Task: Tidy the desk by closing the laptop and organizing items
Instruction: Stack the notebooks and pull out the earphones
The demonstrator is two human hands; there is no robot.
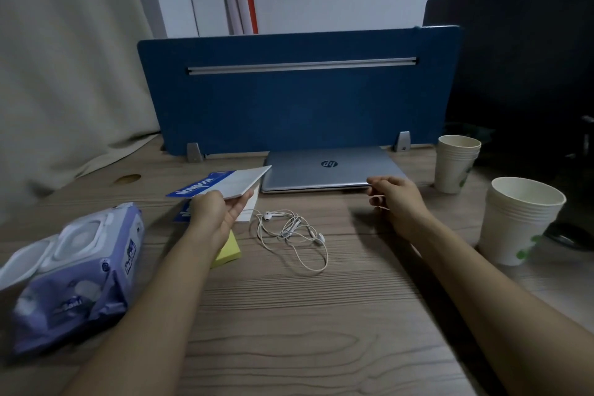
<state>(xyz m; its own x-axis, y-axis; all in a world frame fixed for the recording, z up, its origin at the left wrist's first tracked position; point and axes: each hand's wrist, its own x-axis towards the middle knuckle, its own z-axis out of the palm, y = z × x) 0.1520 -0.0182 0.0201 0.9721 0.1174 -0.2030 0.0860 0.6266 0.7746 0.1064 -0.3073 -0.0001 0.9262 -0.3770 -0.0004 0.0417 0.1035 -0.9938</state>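
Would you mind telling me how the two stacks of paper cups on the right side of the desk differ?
The near cup stack looks larger and sits close to the desk's front right; the far cup stack looks smaller and stands further back, beside the closed laptop. The near one shows more nested rims. Both are upright, cream, with green print.

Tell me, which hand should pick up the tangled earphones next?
Probably the right hand. It is empty, by the closed laptop front edge, with bare desk between it and the earphones. The left hand is holding a notebook.
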